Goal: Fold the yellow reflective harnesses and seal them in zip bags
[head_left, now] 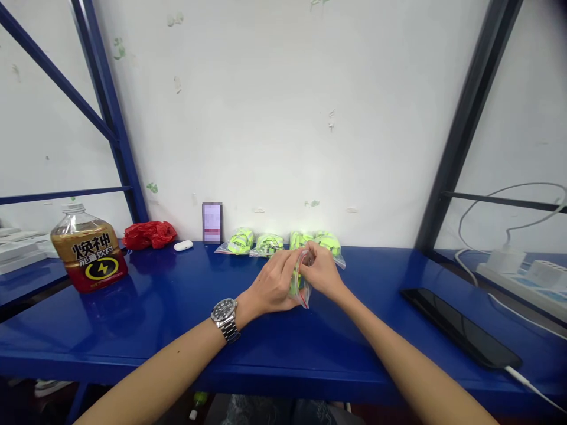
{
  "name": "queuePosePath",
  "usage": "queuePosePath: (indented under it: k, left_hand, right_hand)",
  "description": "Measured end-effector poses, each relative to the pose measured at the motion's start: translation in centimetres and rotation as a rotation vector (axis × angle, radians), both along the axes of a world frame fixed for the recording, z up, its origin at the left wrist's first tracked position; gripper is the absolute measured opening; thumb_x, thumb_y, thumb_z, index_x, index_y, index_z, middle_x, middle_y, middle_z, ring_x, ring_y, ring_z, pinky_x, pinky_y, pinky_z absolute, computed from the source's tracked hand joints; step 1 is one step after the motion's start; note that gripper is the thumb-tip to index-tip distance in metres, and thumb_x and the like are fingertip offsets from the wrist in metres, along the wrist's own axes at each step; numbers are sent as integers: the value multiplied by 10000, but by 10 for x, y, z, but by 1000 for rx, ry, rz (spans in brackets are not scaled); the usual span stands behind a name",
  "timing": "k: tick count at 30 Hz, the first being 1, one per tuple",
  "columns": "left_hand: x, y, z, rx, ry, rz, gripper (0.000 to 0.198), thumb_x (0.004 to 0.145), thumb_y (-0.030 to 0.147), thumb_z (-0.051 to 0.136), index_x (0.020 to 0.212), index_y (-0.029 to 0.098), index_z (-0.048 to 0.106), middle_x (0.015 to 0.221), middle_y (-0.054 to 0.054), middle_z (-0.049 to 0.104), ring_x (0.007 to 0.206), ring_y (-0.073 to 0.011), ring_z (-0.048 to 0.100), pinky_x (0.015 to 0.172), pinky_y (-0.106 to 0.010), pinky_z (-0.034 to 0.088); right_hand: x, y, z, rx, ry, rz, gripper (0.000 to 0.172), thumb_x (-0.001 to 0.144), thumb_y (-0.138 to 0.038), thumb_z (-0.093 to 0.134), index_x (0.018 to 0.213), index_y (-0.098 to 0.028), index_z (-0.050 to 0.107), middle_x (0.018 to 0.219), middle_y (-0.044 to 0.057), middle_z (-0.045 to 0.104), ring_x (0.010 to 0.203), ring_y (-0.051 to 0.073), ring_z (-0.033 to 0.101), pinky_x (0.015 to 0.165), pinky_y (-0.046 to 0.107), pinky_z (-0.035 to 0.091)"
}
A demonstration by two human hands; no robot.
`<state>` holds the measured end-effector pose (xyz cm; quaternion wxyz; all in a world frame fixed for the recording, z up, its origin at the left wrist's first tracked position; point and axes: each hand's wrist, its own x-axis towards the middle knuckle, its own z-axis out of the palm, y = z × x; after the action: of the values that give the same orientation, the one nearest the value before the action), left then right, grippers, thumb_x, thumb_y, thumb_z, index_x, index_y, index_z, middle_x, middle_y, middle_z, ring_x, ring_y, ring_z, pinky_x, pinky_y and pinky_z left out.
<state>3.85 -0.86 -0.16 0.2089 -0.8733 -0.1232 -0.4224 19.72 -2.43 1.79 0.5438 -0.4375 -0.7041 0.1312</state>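
Observation:
A clear zip bag with a red seal line is held between my hands, over the middle of the blue table. Something neon yellow-green shows inside it, largely covered by my fingers. My left hand, below a metal wristwatch, wraps round the bag's left side. At the bag's opening, the fingers of my right hand are closed on its edge. Just behind my hands, several similar clear bags with neon yellow-green bundles, such as this one, lie in a row along the wall.
On the blue table, a large drink bottle, a red plastic bag and a small white case are at left. A phone leans on the wall. At right are a charging black phone and a power strip with cables.

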Motion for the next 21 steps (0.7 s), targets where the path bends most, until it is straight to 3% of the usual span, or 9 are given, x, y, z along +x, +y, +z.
queuePosePath:
  k: [3, 7, 10, 15, 21]
  left_hand:
    - [3, -3, 0, 14, 42, 16, 724, 799, 237, 524, 1430, 47, 223, 1226, -226, 509, 1144, -328, 500, 952, -509, 459]
    - [6, -3, 1, 20, 57, 46, 727, 771, 147, 474, 1437, 37, 204, 1190, -222, 509, 1130, -323, 488, 933, -530, 461]
    - [8, -4, 1, 31, 75, 65, 738, 760, 124, 459, 1439, 25, 188, 1187, -225, 499, 1130, -326, 472, 930, -538, 455]
    - [12, -7, -1, 37, 129, 95, 718, 749, 135, 462, 1414, 9, 221, 1218, -241, 480, 1161, -353, 435, 960, -559, 419]
    - [15, -5, 0, -17, 141, 78, 735, 696, 140, 491, 1380, 12, 256, 1225, -247, 472, 1176, -373, 427, 975, -579, 402]
  right_hand:
    - [-4, 5, -3, -23, 39, -105, 259, 619, -292, 579, 565, -219, 337, 485, -81, 337, 491, 84, 288, 453, 226, 217]
    - [-11, 8, -5, 44, 16, -202, 244, 688, -294, 493, 556, -218, 303, 487, -72, 307, 504, 88, 262, 471, 241, 194]
    - [-13, 9, -7, 63, 31, -176, 217, 712, -318, 470, 584, -214, 331, 508, -61, 352, 514, 95, 304, 483, 244, 222]
    - [-11, 10, -12, -54, 160, -46, 163, 668, -326, 479, 596, -189, 426, 542, -37, 435, 545, 105, 362, 493, 240, 280]
    - [-19, 18, -12, -127, 231, -106, 172, 627, -322, 459, 537, -192, 389, 511, -55, 342, 541, 92, 293, 481, 230, 244]
